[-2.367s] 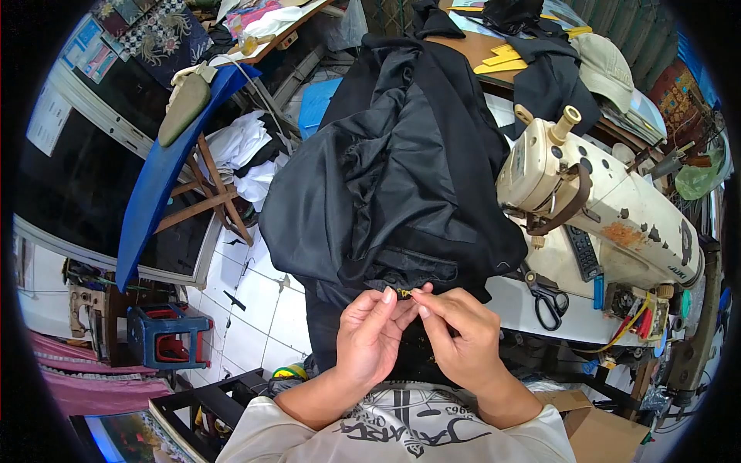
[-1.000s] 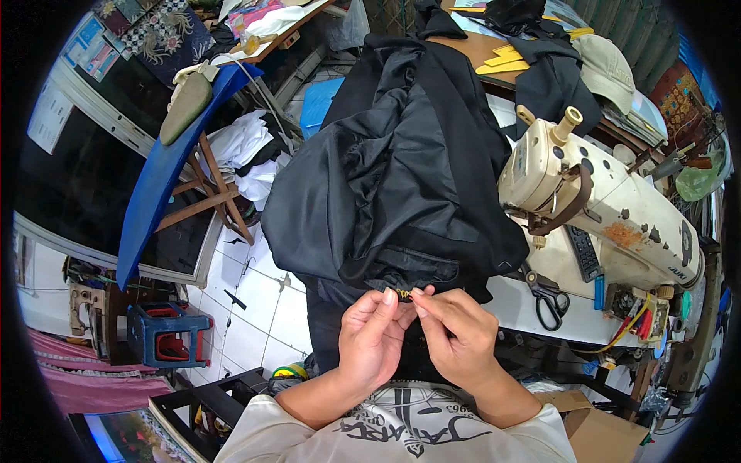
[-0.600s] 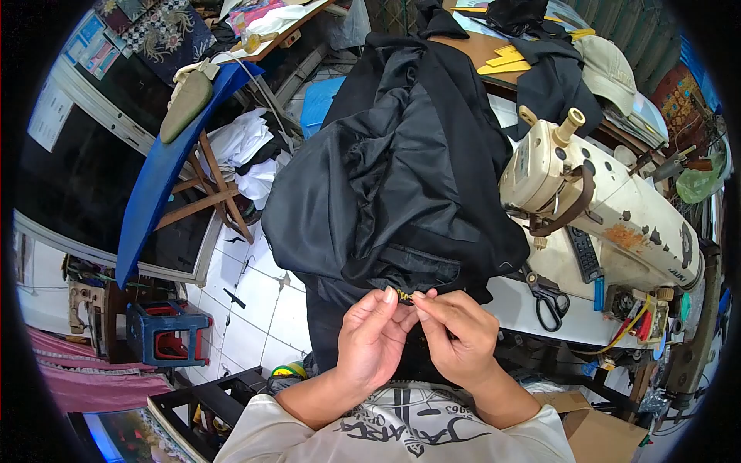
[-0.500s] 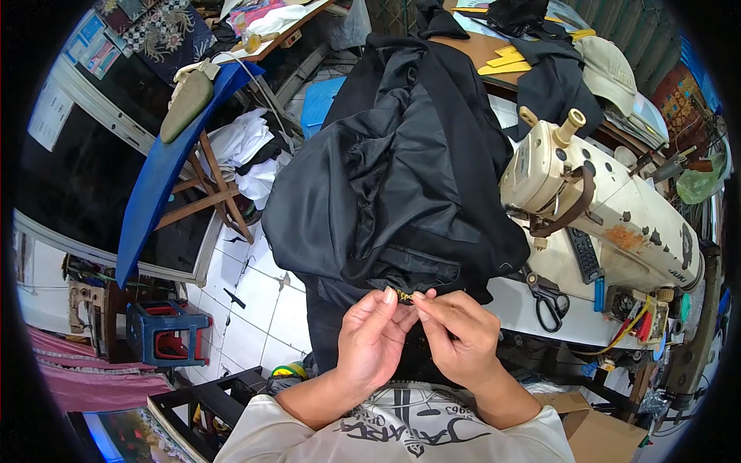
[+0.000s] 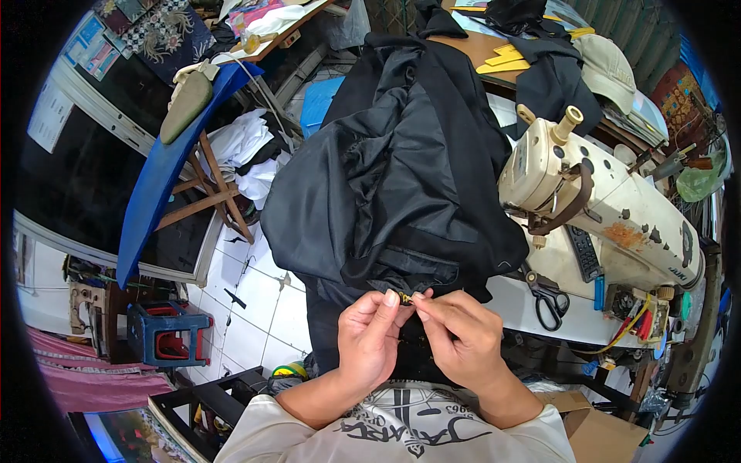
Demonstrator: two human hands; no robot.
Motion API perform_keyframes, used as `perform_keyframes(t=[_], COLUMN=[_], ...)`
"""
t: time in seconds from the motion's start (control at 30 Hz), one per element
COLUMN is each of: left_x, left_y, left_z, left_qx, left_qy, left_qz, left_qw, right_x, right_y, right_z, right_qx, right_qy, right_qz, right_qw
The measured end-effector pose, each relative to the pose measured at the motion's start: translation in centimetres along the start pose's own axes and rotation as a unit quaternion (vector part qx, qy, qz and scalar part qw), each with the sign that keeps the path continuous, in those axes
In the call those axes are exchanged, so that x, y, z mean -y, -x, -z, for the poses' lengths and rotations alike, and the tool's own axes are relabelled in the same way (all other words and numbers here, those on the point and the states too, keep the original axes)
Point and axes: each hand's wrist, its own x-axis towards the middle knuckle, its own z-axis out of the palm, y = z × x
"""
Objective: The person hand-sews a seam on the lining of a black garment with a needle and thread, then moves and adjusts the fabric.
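A black jacket with a shiny lining (image 5: 401, 177) lies spread in front of me, its near edge reaching my fingers. My left hand (image 5: 370, 332) pinches one end of a small black-and-yellow piece (image 5: 405, 298) between thumb and fingers. At its other end, my right hand (image 5: 461, 336) is closed in a pinch, thumb against forefinger. The piece sits right at the jacket's near edge; whether it is joined to the cloth I cannot tell. Any needle or thread is too small to make out.
To the right stands a cream sewing machine (image 5: 610, 204) on a white table. Black scissors (image 5: 548, 299) and a dark remote control (image 5: 584, 255) lie beside it. A blue ironing board (image 5: 174, 174) and a blue stool (image 5: 166, 333) are on the left, over white floor tiles (image 5: 247, 324).
Both hands stay almost in place. The small piece has turned slightly between the fingers, so less of its yellow shows. The jacket has barely shifted.
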Motion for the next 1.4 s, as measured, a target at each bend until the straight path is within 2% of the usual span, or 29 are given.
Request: perform_keyframes(t=[0.43,0.6,0.73,1.0,1.4], left_x=[0.2,1.1,1.3,0.0,-0.4], left_y=[0.0,0.1,0.3,0.0,-0.1], left_z=[0.2,1.5,1.8,0.6,0.5], left_qx=[-0.008,-0.003,-0.013,-0.007,0.001], left_qy=[-0.046,-0.106,-0.145,0.007,0.027], left_qz=[-0.033,-0.069,-0.060,0.014,0.028], left_qw=[0.998,0.992,0.988,1.000,0.999], right_x=[0.6,0.7,0.4,0.3,0.3], right_y=[-0.2,-0.2,-0.1,-0.3,-0.3], right_z=[0.7,0.5,0.2,0.1,0.3], right_qx=[0.032,0.024,0.007,0.006,0.022], right_qy=[0.009,0.007,0.003,-0.003,0.003], right_qz=[-0.022,-0.031,-0.018,-0.010,-0.005], right_qw=[0.999,0.999,1.000,1.000,1.000])
